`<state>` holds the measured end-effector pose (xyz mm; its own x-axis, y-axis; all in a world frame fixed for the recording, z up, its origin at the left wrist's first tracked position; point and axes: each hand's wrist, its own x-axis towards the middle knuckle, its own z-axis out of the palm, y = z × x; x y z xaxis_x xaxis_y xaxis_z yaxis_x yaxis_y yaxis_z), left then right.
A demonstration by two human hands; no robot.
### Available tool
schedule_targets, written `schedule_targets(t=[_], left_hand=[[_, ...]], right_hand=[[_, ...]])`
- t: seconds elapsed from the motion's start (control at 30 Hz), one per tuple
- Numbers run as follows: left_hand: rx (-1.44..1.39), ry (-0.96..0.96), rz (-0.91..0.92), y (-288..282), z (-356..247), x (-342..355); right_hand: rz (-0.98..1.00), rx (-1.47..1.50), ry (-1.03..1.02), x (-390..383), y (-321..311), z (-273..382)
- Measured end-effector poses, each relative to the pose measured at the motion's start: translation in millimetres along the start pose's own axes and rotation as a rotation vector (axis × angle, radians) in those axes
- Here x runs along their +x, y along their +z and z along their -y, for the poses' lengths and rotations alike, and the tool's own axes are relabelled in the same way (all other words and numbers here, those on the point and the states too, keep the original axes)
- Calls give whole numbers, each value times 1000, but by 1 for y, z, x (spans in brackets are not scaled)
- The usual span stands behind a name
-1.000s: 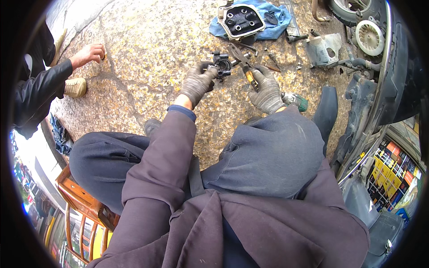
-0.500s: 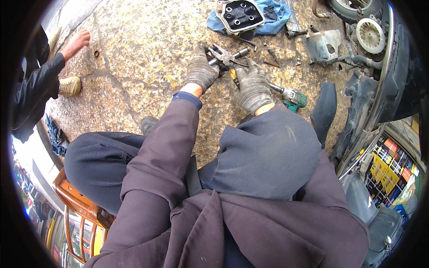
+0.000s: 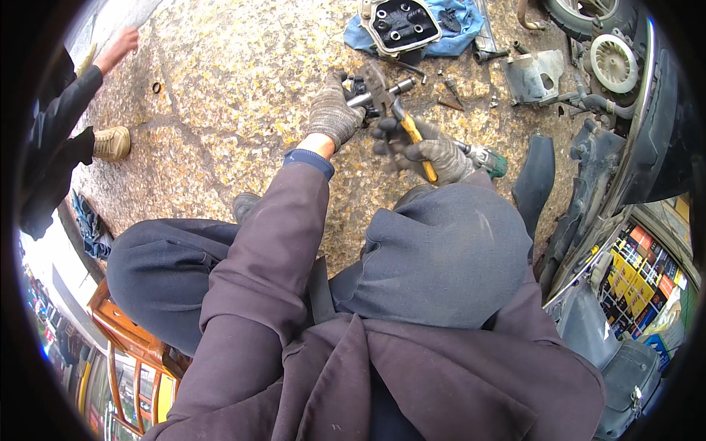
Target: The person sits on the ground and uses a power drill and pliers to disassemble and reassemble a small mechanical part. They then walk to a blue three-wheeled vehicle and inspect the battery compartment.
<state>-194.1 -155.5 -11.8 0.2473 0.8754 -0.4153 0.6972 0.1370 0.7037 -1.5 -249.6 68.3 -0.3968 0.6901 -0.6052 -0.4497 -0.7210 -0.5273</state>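
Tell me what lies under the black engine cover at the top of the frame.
A crumpled blue cloth lies under the black engine cover, spread on the stone ground and showing along its right and lower edges. Anything else beneath the cover is hidden by it.

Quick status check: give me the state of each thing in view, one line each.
left hand: gloved, gripping the small metal part
right hand: gloved, closed on the yellow-handled pliers
pliers: jaws at the metal part
engine cover: lying on the blue cloth
scooter: panels off, fan wheel exposed
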Motion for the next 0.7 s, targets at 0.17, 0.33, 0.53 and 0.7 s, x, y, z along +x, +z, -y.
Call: schedule_targets(t=[0.17,0.33,0.53,0.7], left_hand=[[24,73,-41,4,5,3],[10,40,31,3,10,8],[-22,75,75,-6,-2,6],[31,93,46,-6,0,8]], right_hand=[[246,426,145,13,-7,-22],[287,475,128,24,-17,-33],[261,536,168,25,-21,-34],[272,594,193,24,-19,-27]])
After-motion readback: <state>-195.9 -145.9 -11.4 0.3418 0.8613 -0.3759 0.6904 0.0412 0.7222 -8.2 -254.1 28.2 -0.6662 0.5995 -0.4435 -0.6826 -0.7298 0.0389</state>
